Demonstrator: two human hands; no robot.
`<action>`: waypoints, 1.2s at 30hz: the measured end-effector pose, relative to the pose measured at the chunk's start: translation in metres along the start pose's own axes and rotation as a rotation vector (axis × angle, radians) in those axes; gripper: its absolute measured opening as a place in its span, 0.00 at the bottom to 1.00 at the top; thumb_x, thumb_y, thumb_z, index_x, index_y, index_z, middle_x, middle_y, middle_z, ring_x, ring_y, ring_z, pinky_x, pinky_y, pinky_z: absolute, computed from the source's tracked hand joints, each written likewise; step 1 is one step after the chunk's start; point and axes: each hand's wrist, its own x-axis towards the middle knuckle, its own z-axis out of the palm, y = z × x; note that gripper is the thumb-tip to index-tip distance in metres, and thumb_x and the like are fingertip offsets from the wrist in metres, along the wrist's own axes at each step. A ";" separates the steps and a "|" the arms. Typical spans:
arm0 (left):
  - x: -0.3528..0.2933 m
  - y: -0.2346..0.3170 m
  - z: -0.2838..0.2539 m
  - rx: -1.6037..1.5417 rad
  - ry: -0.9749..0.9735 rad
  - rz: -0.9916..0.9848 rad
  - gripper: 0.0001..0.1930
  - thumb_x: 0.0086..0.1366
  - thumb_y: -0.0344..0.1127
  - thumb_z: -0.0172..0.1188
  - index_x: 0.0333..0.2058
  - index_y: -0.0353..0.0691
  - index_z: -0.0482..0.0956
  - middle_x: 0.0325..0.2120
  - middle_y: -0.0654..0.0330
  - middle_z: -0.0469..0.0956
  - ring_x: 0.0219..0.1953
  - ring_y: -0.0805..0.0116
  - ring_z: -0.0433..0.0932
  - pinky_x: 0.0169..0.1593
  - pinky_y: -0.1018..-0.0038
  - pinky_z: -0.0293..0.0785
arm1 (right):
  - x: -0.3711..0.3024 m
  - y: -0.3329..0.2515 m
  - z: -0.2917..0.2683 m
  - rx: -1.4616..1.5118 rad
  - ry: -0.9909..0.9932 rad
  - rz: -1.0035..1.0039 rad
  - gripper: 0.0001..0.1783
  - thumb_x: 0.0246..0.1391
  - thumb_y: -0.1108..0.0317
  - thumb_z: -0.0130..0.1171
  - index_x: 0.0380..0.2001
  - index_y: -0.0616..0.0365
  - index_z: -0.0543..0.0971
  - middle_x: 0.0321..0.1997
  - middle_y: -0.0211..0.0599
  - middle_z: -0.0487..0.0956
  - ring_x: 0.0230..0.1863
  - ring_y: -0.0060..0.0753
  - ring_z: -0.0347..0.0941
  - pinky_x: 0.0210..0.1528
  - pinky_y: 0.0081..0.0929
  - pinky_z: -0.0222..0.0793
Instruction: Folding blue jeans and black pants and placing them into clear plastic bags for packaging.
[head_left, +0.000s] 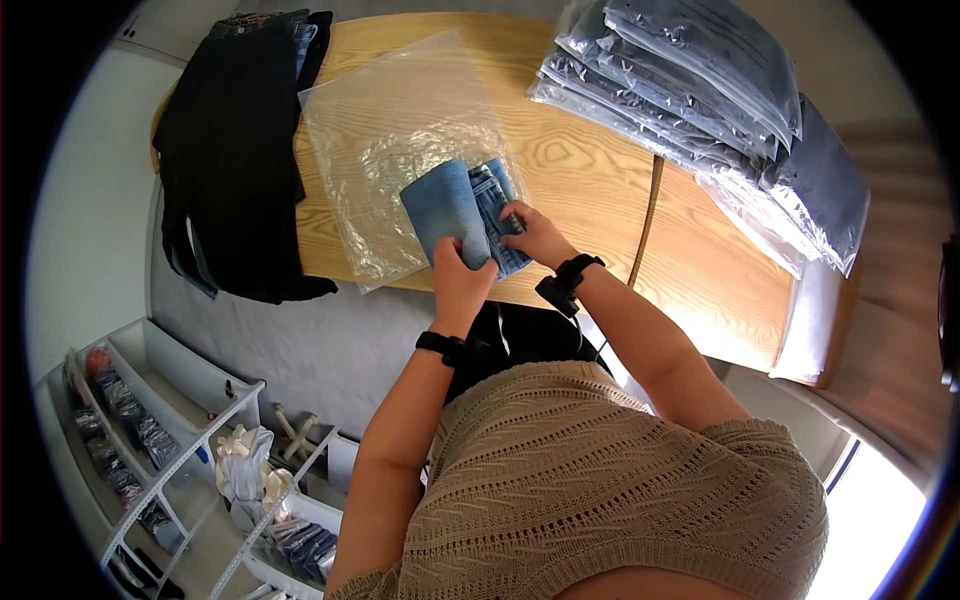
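Observation:
A folded pair of blue jeans (pixel 446 204) is between my hands, over a clear plastic bag (pixel 385 130) that lies flat on the wooden table (pixel 575 150). My left hand (pixel 463 275) grips the lower edge of the light blue folded part, thumb on top. On the other side, my right hand (pixel 537 236) has its fingers curled on the darker part, where seams and a waistband-like edge show. The undersides of both hands are hidden. Each wrist wears a black strap, and the right one carries a small black device.
Dark trousers (pixel 235 150) lie piled over the table's left end. At the far right stands a stack of bagged garments (pixel 690 80), with more plastic bags (pixel 835 190) beside it. White shelving (pixel 190 450) with packed clothes is at the lower left. A gap splits the tabletop right of centre.

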 end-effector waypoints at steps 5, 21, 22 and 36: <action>-0.001 0.004 0.003 -0.065 -0.016 -0.029 0.23 0.46 0.34 0.65 0.37 0.31 0.65 0.33 0.49 0.70 0.36 0.59 0.71 0.41 0.67 0.68 | 0.001 -0.006 0.002 0.157 -0.177 0.127 0.26 0.52 0.51 0.56 0.48 0.59 0.72 0.46 0.43 0.74 0.49 0.37 0.68 0.52 0.30 0.63; 0.004 -0.038 0.013 -0.326 -0.356 0.184 0.24 0.52 0.22 0.54 0.50 0.36 0.63 0.40 0.57 0.67 0.38 0.71 0.69 0.42 0.76 0.69 | 0.012 -0.009 0.012 0.196 -0.180 0.227 0.37 0.33 0.56 0.72 0.46 0.68 0.71 0.41 0.43 0.77 0.41 0.32 0.73 0.44 0.26 0.69; 0.003 -0.039 0.007 -0.325 -0.350 0.176 0.24 0.52 0.22 0.54 0.50 0.36 0.63 0.40 0.57 0.67 0.38 0.71 0.69 0.42 0.76 0.69 | 0.012 -0.009 0.011 0.202 -0.165 0.231 0.35 0.36 0.60 0.70 0.47 0.67 0.71 0.41 0.42 0.77 0.41 0.31 0.73 0.44 0.25 0.69; 0.020 -0.132 -0.112 0.629 -0.065 0.444 0.14 0.50 0.26 0.58 0.38 0.38 0.73 0.38 0.54 0.72 0.43 0.52 0.70 0.45 0.63 0.69 | -0.024 -0.101 -0.069 0.072 -0.063 0.161 0.32 0.41 0.67 0.64 0.50 0.70 0.69 0.41 0.41 0.77 0.39 0.28 0.73 0.44 0.23 0.69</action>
